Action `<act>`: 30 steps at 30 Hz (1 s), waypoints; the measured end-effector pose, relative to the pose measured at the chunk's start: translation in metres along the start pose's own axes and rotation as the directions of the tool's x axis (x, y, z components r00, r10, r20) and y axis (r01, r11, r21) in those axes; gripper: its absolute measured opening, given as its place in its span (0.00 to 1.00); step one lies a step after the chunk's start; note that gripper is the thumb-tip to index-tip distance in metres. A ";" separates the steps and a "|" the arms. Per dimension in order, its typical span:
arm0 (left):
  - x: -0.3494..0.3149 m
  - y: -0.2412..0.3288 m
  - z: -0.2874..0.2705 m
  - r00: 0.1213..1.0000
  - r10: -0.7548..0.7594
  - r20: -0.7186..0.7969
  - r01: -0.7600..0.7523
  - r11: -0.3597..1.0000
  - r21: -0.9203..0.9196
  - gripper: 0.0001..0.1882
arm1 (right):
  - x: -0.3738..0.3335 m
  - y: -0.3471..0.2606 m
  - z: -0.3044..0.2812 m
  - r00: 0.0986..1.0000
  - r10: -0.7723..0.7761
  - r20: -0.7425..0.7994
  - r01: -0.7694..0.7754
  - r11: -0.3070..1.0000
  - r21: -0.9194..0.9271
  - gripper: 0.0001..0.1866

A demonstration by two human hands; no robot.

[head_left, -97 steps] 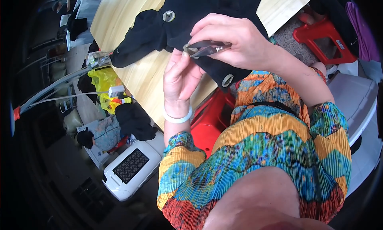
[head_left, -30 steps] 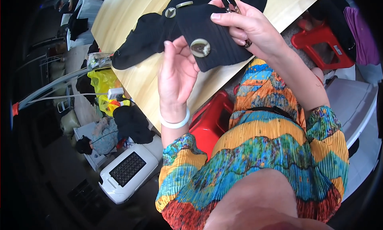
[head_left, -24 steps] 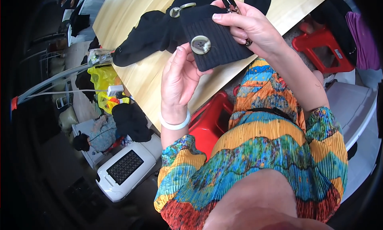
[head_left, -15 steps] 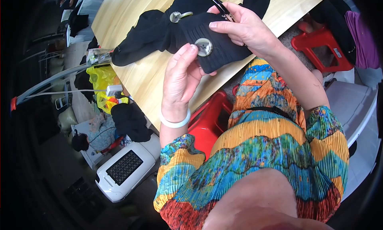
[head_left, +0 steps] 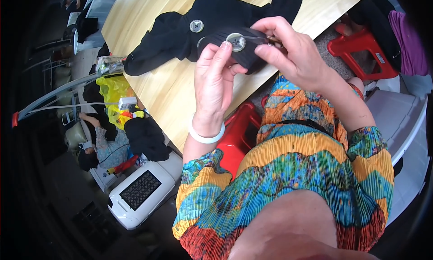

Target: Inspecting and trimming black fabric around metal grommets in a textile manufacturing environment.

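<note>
Button (head_left: 236, 41), large, round, pale metal-grey, sits on a fold of the black garment (head_left: 212, 20), right at your left fingertips. Your left hand (head_left: 215, 84) comes up from below, thumb and forefinger closed on the fabric fold just beside and under the button, forefinger tip touching its left rim. Your right hand (head_left: 293, 54) reaches in from the right, thumb and forefinger pinched together on a small dark metal tool (head_left: 266, 38), possibly scissors or a needle; too small to tell which. The tool's tip lies just right of the button, on the same fold.

A second button (head_left: 196, 25), same kind, lies on the garment up and left of your left fingertips, untouched. Most of the garment spreads beyond both hands on the wooden table (head_left: 167, 88). A white bangle (head_left: 206, 134) rings your left wrist. A red plastic stool (head_left: 361, 52) stands to the right of your right hand, off the table.
</note>
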State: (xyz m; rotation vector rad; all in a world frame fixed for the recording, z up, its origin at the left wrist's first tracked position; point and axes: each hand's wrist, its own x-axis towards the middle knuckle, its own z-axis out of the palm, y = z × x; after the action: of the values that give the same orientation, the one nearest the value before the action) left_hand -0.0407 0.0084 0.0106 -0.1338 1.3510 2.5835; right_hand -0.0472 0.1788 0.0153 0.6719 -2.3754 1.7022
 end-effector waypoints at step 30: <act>0.000 0.013 -0.008 0.992 -0.126 0.023 0.116 0.958 0.261 0.08 | 0.010 0.014 -0.018 0.877 -0.403 0.261 0.480 0.765 -0.430 0.10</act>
State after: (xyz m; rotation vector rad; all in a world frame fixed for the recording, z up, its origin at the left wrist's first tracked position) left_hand -0.0441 -0.0054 0.0167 -0.1173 1.5984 2.2739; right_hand -0.0650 0.1965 0.0139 1.1806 -2.3354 0.8395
